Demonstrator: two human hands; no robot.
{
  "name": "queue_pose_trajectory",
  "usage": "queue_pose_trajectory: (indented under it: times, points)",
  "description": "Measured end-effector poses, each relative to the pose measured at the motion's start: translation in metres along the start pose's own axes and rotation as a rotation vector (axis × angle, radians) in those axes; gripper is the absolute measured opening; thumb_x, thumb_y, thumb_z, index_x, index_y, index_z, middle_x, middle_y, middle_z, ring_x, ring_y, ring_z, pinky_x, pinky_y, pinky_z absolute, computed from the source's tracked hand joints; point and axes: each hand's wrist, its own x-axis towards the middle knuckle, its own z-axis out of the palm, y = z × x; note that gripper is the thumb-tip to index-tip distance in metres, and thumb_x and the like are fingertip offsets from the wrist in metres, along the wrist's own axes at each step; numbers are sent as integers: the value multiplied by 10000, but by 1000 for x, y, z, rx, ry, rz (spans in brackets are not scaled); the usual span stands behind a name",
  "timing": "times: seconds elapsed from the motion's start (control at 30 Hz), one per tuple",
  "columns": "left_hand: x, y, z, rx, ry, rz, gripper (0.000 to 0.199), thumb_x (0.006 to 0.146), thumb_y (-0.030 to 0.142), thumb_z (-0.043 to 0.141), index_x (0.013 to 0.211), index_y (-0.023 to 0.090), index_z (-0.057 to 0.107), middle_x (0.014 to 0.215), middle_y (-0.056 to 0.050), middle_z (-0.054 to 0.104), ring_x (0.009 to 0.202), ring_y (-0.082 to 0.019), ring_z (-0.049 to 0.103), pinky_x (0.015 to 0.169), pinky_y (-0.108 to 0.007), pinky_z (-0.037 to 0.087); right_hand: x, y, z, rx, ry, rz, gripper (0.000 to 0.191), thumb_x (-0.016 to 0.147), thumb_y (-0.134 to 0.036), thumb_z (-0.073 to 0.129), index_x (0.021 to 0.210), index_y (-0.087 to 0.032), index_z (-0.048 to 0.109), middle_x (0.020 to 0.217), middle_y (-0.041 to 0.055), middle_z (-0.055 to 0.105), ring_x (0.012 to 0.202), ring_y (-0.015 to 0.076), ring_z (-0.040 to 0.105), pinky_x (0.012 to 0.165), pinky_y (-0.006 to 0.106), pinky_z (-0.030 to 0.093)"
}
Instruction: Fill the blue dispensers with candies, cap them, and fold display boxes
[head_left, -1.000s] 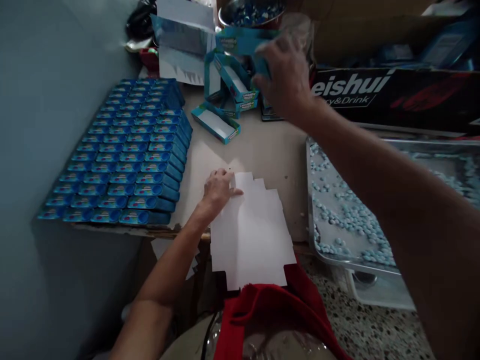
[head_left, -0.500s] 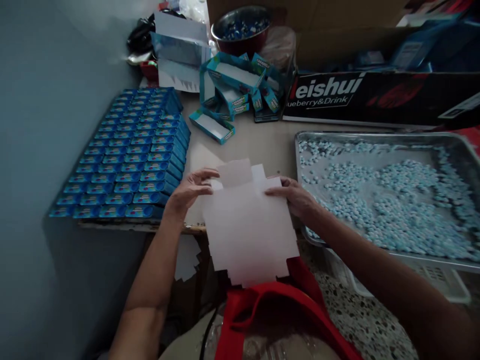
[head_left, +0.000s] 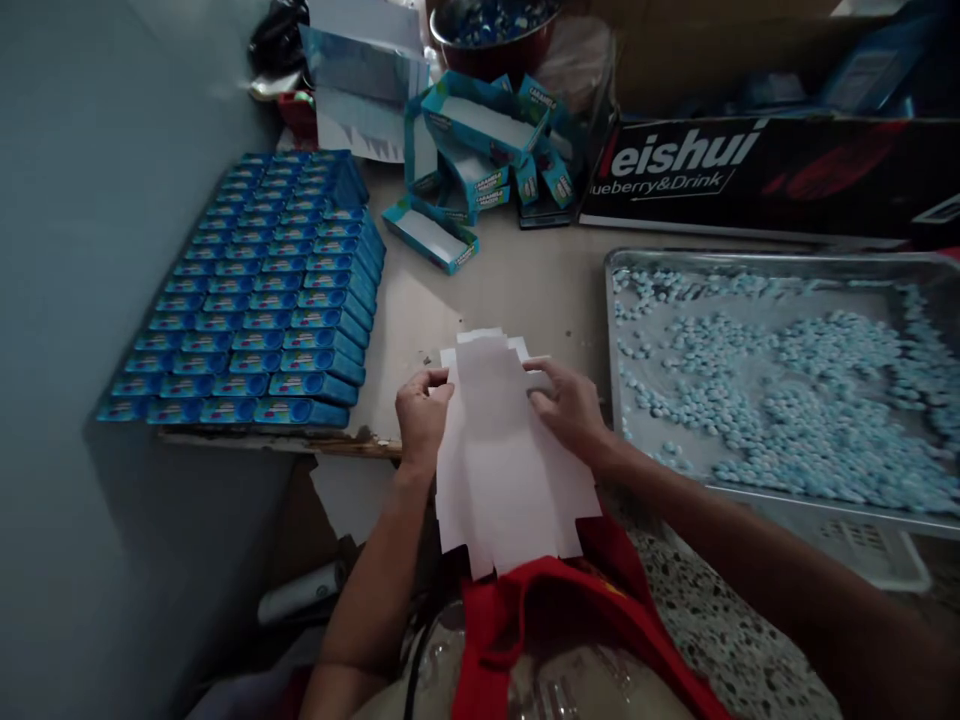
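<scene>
A white die-cut cardboard sheet (head_left: pixel 510 480) with notched edges rests partly over my lap and the table's front edge, plain side up. Its sides now show lengthwise creases, and a flap stands at the far end. My left hand (head_left: pixel 424 412) pinches the sheet's left edge between thumb and fingers. On the opposite edge, my right hand (head_left: pixel 566 405) grips the sheet with the thumb on top and the index finger along the far corner. Whether more than one sheet lies in the hands I cannot tell.
Rows of small blue boxes (head_left: pixel 247 300) stand at left. Open blue cartons (head_left: pixel 480 120) are heaped behind, with one carton (head_left: pixel 431 235) in front. A metal tray (head_left: pixel 611 330) of pale blue candies (head_left: pixel 817 420) lies at right. Behind stand a bowl (head_left: pixel 495 55) and a black box (head_left: pixel 690 180).
The sheet's sides have bent up along creases and its far flap has shifted. My left hand has moved right, closer to my right hand. The view has tilted slightly downward.
</scene>
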Motion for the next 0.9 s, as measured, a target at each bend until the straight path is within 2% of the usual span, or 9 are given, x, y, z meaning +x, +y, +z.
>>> queue_pose_trajectory:
  times: [0.07,0.2,0.27,0.4,0.53,0.6,0.67,0.8,0.9]
  points:
    - [4,1,-1,127,19,82,151,610,239,767,756,209,749,794,-29,741,792,-205,651,740,-302,506,2,0,0,-119,3,-42,376,754,-187,597,1108,-225,720,970,85,746,883,246,667,761,328,470]
    - [9,-13,-16,-135,-114,-265,376,497,310,882,820,181,741,735,-29,735,634,-186,638,606,-291,489,10,10,-8,247,-173,214,394,668,-272,701,1057,-227,665,785,32,691,719,229,647,647,306,480]
    - [6,-22,-24,-255,-107,-346,475,458,337,915,869,178,738,725,-15,734,591,-170,624,569,-276,475,10,16,-10,493,-229,341,499,628,-331,740,1104,-232,624,730,0,663,624,212,622,575,296,472]
    - [-3,-26,-27,-248,-164,-143,347,571,383,902,815,203,734,847,-10,759,697,-164,646,626,-262,490,4,19,-5,741,-203,412,548,588,-324,764,1108,-256,606,760,-23,669,603,187,601,556,288,461]
    - [-8,-14,-19,24,-231,134,212,676,299,872,843,218,770,937,-37,765,912,-222,687,841,-322,536,2,17,-1,305,-82,118,296,680,-277,651,974,-258,675,710,-28,627,629,177,555,596,281,404]
    - [-9,-8,-15,84,-148,167,392,658,245,880,1037,239,778,952,-37,758,971,-247,693,896,-355,538,-1,15,0,30,-19,25,278,730,-239,605,992,-267,696,709,-18,641,654,193,566,635,295,393]
    - [-13,-5,-12,8,-114,101,569,623,228,896,1167,246,728,1019,-43,758,994,-258,701,888,-364,547,-7,11,2,-197,13,-61,298,789,-205,576,1050,-264,705,828,18,712,728,214,615,668,306,386]
    - [-24,-4,-16,-364,-314,-263,538,673,332,829,1176,218,675,1018,-50,760,871,-250,716,797,-366,565,-25,0,7,-493,-59,-184,356,869,-123,518,1142,-248,709,1123,72,759,884,222,675,652,295,344]
    - [-29,2,-20,-413,-488,-257,492,683,325,759,1161,216,711,1126,-67,747,985,-281,704,842,-364,553,-28,-4,6,-564,-107,-185,349,927,-129,499,1173,-251,714,1147,72,757,884,211,674,638,289,326]
